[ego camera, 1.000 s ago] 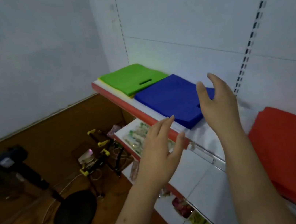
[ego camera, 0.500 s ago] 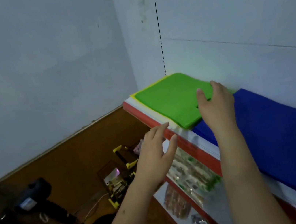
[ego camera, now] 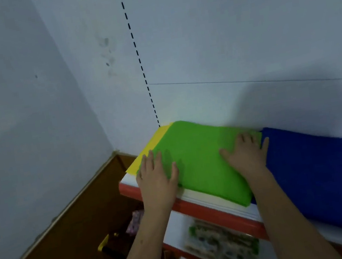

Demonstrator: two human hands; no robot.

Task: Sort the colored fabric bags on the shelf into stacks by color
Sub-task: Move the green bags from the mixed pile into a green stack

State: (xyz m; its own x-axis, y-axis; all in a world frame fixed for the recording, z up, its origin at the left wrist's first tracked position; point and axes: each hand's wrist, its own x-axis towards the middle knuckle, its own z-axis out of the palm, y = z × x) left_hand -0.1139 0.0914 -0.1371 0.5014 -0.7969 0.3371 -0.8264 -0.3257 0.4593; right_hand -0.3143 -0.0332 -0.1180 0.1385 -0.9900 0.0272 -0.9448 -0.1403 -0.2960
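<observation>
A green fabric bag (ego camera: 199, 160) lies on top of a stack at the left end of the white shelf (ego camera: 226, 207) with a red front edge. A yellow bag (ego camera: 147, 153) sticks out from under its left side. My left hand (ego camera: 155, 176) rests flat on the green bag's left front corner, fingers straight and spread. Flat on the bag's right part rests my right hand (ego camera: 247, 153), its fingertips near the back edge. To the right, a blue bag stack (ego camera: 319, 176) lies against the green one.
The white back wall rises straight behind the bags, and a side wall closes the corner at the left. Below, a lower shelf holds packaged goods (ego camera: 223, 245). A brown floor (ego camera: 51, 258) with a yellow-black tool (ego camera: 107, 247) lies at lower left.
The view has shifted left, so the red stack is out of sight. Both hands moved forward from above the shelf edge and the blue bag onto the green bag, and now lie flat on it.
</observation>
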